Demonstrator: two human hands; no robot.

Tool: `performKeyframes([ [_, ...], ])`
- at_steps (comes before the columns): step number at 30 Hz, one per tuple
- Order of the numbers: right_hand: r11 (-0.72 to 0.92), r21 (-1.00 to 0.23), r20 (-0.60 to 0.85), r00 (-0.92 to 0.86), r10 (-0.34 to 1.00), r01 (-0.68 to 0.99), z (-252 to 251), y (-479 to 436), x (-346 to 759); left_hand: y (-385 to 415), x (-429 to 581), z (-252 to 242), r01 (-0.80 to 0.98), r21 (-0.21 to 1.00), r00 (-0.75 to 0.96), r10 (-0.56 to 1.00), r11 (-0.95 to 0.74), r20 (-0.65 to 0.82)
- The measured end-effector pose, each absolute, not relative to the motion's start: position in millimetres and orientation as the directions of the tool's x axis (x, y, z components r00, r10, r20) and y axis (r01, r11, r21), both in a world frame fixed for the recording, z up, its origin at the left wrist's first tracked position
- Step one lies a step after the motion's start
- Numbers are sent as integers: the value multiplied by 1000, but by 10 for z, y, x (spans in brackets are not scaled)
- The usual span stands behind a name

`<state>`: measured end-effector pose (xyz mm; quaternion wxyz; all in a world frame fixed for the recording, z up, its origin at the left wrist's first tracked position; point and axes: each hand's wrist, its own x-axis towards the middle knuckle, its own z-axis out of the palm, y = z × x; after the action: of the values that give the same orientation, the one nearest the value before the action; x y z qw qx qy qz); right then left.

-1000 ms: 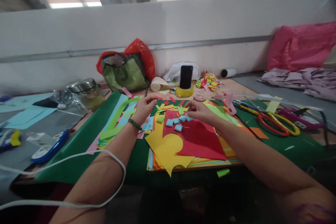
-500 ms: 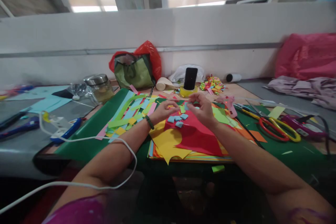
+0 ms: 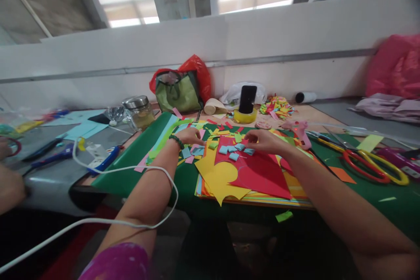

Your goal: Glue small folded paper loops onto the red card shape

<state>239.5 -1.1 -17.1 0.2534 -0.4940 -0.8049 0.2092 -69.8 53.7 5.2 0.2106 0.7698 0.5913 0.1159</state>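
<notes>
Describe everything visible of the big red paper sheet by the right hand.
The red sheet looks like thin, matte craft paper. It lies flat and skewed on a stack of coloured sheets. A yellow sheet meets its left side; which one lies on top is unclear. Several small blue squares lie on its upper left part. The right hand rests at its top edge, fingertips by the squares.

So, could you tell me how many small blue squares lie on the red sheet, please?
5 blue squares: three in a row at the red sheet's top, one below them, one by the right hand; it may hide more.
</notes>
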Motion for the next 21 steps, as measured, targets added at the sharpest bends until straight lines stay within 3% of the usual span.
performKeyframes([
  [2, 460, -558, 305, -345, 888, 690, -159, 8, 2401, 534, -655, 28, 907, 342, 326, 923, -245, -202],
  [4, 480, -551, 393, -295, 871, 682, -146, 28, 2403, 533, -630, 15, 910, 319, 356, 891, -264, -281],
  [9, 500, -574, 541, -157, 826, 649, -141, 49, 2379, 515, -628, 29, 912, 299, 373, 873, -282, -314],
  [21, 553, -605, 666, -17, 746, 572, -157, 51, 2362, 391, -594, 184, 918, 127, 392, 812, -375, -432],
])
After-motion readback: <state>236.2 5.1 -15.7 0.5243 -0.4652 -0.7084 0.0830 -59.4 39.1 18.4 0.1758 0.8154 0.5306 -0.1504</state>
